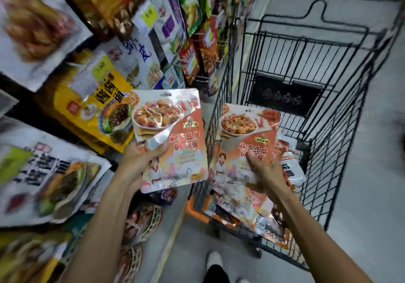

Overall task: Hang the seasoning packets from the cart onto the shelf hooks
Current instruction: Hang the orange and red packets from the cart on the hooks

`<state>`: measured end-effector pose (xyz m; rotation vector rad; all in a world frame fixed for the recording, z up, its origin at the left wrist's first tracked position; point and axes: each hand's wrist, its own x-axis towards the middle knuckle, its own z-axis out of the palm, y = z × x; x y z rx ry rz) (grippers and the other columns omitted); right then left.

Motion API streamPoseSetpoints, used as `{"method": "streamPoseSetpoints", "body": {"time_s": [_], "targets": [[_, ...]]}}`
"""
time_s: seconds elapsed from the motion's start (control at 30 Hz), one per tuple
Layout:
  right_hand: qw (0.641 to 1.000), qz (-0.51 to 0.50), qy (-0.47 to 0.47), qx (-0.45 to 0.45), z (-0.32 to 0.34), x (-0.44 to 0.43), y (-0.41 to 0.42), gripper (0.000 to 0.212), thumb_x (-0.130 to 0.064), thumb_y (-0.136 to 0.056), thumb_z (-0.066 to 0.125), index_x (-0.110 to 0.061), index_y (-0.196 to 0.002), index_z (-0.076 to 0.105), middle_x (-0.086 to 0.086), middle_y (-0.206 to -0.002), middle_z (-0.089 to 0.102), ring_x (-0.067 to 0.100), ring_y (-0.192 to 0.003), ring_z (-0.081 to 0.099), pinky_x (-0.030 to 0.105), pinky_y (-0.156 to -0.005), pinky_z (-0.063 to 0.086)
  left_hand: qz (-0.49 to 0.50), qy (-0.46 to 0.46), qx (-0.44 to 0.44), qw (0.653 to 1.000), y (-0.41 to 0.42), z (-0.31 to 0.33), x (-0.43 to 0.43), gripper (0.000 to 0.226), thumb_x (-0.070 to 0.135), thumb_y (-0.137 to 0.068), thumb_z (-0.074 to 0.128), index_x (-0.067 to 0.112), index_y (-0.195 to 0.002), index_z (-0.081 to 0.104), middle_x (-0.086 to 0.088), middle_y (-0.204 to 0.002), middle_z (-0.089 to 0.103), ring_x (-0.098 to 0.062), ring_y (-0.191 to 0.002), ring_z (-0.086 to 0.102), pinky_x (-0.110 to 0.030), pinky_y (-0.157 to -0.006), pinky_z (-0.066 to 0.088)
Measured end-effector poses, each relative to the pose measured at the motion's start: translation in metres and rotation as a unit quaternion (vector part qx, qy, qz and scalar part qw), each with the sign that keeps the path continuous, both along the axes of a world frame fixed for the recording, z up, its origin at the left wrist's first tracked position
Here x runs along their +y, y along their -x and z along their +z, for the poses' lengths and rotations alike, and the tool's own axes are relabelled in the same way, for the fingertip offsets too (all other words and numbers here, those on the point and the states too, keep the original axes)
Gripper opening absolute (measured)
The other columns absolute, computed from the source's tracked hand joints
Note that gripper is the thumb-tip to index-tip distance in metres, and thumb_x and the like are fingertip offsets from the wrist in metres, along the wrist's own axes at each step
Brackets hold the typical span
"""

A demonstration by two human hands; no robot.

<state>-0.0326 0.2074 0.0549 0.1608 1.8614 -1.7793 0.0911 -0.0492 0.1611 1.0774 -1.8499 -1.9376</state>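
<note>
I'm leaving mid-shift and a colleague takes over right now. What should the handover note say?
Left hand grips one orange packet by its lower left edge, beside the shelf.
Right hand grips a matching second packet above the cart.
More packets lie in the cart's near end.
Done: both in hand, neither hung.
Left: hang both, then the remainder.

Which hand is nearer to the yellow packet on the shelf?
The left hand. It holds a red packet just below and right of the yellow packet; the right hand is farther right, holding a second red packet over the cart.
</note>
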Motion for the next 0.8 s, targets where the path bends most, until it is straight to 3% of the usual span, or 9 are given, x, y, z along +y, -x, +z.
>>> {"method": "streamPoseSetpoints", "body": {"time_s": [0.07, 0.1, 0.17, 0.27, 0.43, 0.5, 0.57, 0.7, 0.8], "targets": [[0.996, 0.055, 0.014, 0.065, 0.039, -0.006, -0.007, 0.044, -0.047, -0.08, 0.072, -0.007, -0.07, 0.056, 0.012, -0.052, 0.053, 0.028, -0.045, 0.051, 0.028, -0.042, 0.049, 0.04, 0.016, 0.022, 0.999, -0.028, 0.026, 0.006, 0.019, 0.005, -0.078, 0.074, 0.013, -0.076, 0.056, 0.009, -0.041, 0.055, -0.001, -0.033, 0.048, -0.013, -0.036, 0.039], [0.991, 0.088, 0.029, 0.099, 0.059, -0.01, -0.012, 0.033, -0.047, -0.082, 0.07, -0.021, -0.062, 0.063, 0.011, -0.055, 0.06, 0.026, -0.048, 0.056, 0.026, -0.041, 0.048, 0.063, 0.026, 0.029, 0.997, -0.044, 0.039, 0.009, 0.022, 0.006, -0.078, 0.074, 0.014, -0.074, 0.054, 0.009, -0.04, 0.055, -0.001, -0.032, 0.047, -0.012, -0.035, 0.037], [0.974, 0.159, 0.085, 0.14, 0.099, -0.018, -0.025, 0.019, -0.042, -0.085, 0.067, -0.04, -0.067, 0.07, -0.005, -0.069, 0.073, 0.008, -0.057, 0.067, 0.018, -0.048, 0.051, 0.109, 0.054, 0.039, 0.992, -0.081, 0.068, 0.016, 0.027, 0.012, -0.075, 0.077, 0.015, -0.073, 0.051, 0.009, -0.04, 0.053, -0.003, -0.03, 0.043, -0.012, -0.033, 0.033], [0.945, 0.242, 0.143, 0.164, 0.15, -0.032, -0.051, 0.03, -0.031, -0.089, 0.065, -0.03, -0.059, 0.067, -0.013, -0.059, 0.065, 0.0, -0.051, 0.062, 0.012, -0.047, 0.046, 0.167, 0.094, 0.072, 0.979, -0.143, 0.109, 0.025, 0.032, 0.019, -0.07, 0.081, 0.007, -0.073, 0.051, 0.004, -0.039, 0.049, -0.007, -0.032, 0.041, -0.017, -0.037, 0.035], [0.894, 0.336, 0.223, 0.197, 0.208, -0.061, -0.107, 0.015, -0.018, -0.092, 0.062, -0.005, -0.086, 0.069, -0.001, -0.08, 0.074, 0.011, -0.073, 0.071, 0.017, -0.061, 0.053, 0.254, 0.145, 0.119, 0.949, -0.247, 0.171, 0.055, 0.027, 0.017, -0.065, 0.08, 0.005, -0.077, 0.059, 0.009, -0.049, 0.061, -0.003, -0.04, 0.055, -0.016, -0.042, 0.043], [0.878, 0.361, 0.244, 0.198, 0.226, -0.073, -0.134, 0.013, -0.017, -0.09, 0.064, -0.006, -0.088, 0.07, 0.001, -0.086, 0.074, 0.014, -0.082, 0.071, 0.018, -0.068, 0.053, 0.28, 0.158, 0.128, 0.938, -0.29, 0.191, 0.072, 0.042, 0.023, -0.061, 0.081, 0.003, -0.095, 0.066, -0.005, -0.072, 0.074, -0.015, -0.063, 0.071, -0.028, -0.054, 0.055], [0.863, 0.387, 0.26, 0.194, 0.244, -0.086, -0.162, 0.009, -0.017, -0.088, 0.064, -0.015, -0.089, 0.073, 0.001, -0.095, 0.075, 0.013, -0.091, 0.071, 0.017, -0.074, 0.054, 0.316, 0.172, 0.126, 0.924, -0.334, 0.207, 0.085, 0.053, 0.022, -0.065, 0.08, -0.006, -0.107, 0.061, -0.018, -0.084, 0.066, -0.024, -0.076, 0.068, -0.05, -0.063, 0.055], [0.835, 0.441, 0.276, 0.18, 0.279, -0.105, -0.227, 0.018, -0.034, -0.081, 0.07, -0.019, -0.091, 0.072, -0.004, -0.092, 0.076, 0.011, -0.084, 0.072, 0.027, -0.061, 0.059, 0.383, 0.165, 0.136, 0.898, -0.413, 0.224, 0.107, 0.03, 0.018, -0.062, 0.077, 0.002, -0.086, 0.066, -0.004, -0.07, 0.073, -0.018, -0.06, 0.069, -0.023, -0.052, 0.054], [0.801, 0.488, 0.293, 0.183, 0.299, -0.118, -0.278, 0.024, -0.048, -0.076, 0.072, -0.027, -0.088, 0.074, -0.003, -0.092, 0.076, 0.015, -0.085, 0.073, 0.028, -0.058, 0.057, 0.423, 0.169, 0.141, 0.879, -0.476, 0.228, 0.121, 0.03, 0.018, -0.064, 0.076, 0.0, -0.084, 0.063, -0.006, -0.059, 0.066, -0.024, -0.052, 0.057, -0.024, -0.048, 0.047]]}}
